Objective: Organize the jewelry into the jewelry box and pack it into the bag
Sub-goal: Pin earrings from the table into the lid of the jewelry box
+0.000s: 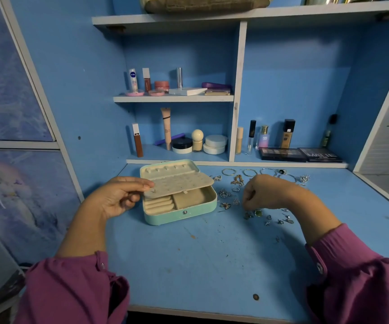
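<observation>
Jewelry box [181,212] open, long axis left-right (latch facing wearer).

Read "NIVEA" in the blue roundel on the white stick [133,80] at the left of your upper shelf. Read "SB" on the pink-and-lilac bottle [264,137] in the right-hand bay. Read "MATTE" on the lid of the black palette [320,155] lying at the right of that bay. Print on the other tubes, jars and bottles is too small or blurred to read.
</observation>
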Motion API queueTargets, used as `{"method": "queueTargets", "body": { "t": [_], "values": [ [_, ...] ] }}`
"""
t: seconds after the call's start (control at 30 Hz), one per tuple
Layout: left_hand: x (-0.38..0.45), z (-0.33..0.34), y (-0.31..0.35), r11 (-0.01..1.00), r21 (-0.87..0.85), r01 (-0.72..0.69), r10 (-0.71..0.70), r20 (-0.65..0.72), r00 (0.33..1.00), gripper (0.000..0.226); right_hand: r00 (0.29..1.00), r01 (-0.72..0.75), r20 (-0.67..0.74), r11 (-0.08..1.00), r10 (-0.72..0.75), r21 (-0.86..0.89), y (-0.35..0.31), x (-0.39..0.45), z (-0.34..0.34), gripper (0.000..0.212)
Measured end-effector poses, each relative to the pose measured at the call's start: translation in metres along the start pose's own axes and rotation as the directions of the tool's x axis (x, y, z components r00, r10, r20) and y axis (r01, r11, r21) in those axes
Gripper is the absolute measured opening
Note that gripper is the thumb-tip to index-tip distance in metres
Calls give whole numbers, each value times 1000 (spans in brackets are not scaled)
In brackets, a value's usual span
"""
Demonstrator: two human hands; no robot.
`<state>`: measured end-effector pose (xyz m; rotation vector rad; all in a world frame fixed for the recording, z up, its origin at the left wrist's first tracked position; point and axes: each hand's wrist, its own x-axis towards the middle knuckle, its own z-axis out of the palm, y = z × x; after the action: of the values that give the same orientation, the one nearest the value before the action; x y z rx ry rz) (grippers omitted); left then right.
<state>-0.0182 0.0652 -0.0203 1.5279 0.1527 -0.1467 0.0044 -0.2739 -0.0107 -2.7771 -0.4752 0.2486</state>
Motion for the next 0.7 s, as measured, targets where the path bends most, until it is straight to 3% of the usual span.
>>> {"method": "queueTargets", "body": {
  "t": [0.23, 0.4, 0.53, 0.7],
  "values": [
    [0, -1, 0, 1000, -4, 9, -9, 8, 1000, 29, 966, 130, -255, 936, -46, 326, -29, -1, 0, 11],
    [-1, -1, 1, 1000, -8, 9, -8, 13, 1000, 27, 938, 229, -322, 925, -127, 302, -66, 6, 1, 15],
    [-1, -1, 1, 1000, -5, 5, -5, 8, 1000, 28, 968, 166, -232, 939, -96, 301, -54, 4, -7, 25],
    [-1, -1, 1, 1000, -2, 10, -10, 11, 1000, 28, 1000, -20, 4, 992, 19, 127, -17, -4, -6, 16]
  ]
}}
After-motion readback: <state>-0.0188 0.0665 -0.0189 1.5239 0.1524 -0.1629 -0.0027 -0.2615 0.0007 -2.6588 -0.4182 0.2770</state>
